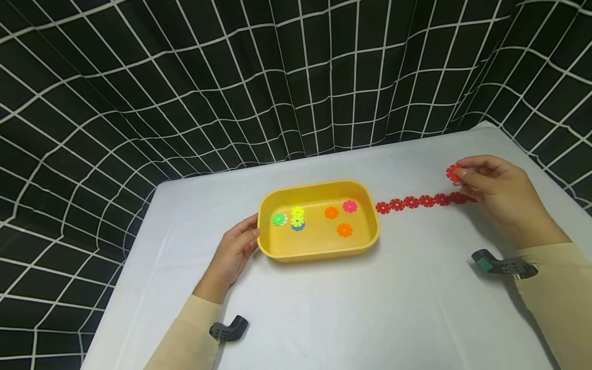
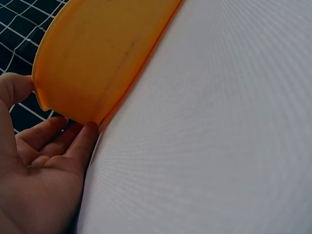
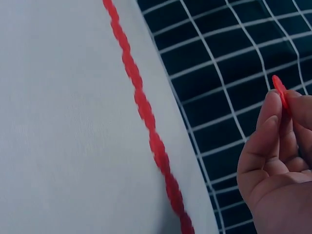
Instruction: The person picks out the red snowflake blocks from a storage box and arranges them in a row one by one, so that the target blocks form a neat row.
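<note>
My right hand [image 1: 497, 192] pinches a red notched snowflake disc [image 1: 453, 173] between thumb and fingers, raised above the table. In the right wrist view the same disc [image 3: 280, 92] stands edge-on at the fingertips. Below it, a row of red snowflake discs [image 1: 411, 202] lies on the cloth, its right end hidden by the hand. At the left end of a yellow tray [image 1: 319, 254], my left hand [image 1: 233, 252] grips the wall. The left wrist view has the thumb at the tray's rim and the fingers against the outside of its wall.
Inside the tray lie orange discs [image 1: 344, 229], a pink disc [image 1: 350, 206], a green disc [image 1: 279, 219], and yellow discs [image 1: 298, 211] overlapping a blue one [image 1: 298, 227]. A white cloth [image 1: 351, 308] covers the table. Behind hangs a black curtain [image 1: 314, 77] with white grid lines.
</note>
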{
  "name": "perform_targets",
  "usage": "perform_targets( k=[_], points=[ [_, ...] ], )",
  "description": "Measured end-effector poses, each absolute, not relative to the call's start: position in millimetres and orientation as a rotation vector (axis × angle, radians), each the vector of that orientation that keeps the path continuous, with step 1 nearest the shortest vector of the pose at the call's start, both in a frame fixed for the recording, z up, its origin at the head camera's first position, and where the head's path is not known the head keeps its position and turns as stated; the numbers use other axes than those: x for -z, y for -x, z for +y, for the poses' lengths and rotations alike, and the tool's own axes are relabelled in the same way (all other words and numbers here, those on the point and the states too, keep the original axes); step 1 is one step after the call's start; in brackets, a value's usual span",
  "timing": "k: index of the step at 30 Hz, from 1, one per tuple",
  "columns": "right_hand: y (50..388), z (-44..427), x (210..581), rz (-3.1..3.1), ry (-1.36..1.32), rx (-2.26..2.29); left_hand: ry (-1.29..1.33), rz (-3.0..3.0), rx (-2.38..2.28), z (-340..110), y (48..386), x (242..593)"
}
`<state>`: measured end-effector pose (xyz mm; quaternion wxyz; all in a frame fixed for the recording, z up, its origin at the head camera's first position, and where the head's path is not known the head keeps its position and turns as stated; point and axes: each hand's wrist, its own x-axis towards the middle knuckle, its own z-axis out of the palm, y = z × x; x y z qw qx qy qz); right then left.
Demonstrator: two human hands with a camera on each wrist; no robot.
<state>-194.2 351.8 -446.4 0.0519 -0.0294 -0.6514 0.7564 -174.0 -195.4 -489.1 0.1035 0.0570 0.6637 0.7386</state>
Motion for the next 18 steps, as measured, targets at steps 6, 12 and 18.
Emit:
perform_targets(
  k=[6, 12, 18],
  points=[
    [195, 369, 451, -1.974, 0.162, -2.257, -0.170, 1.962, -2.176, -194, 174, 488],
    [196, 386, 456, -2.087, 0.302, -2.098, -0.176, 1.965, -2.173, -195, 174, 489],
    [197, 403, 462, -2.261, 0.434, -1.887, -0.175, 1.982, -2.164, -195, 175, 491]
  ],
)
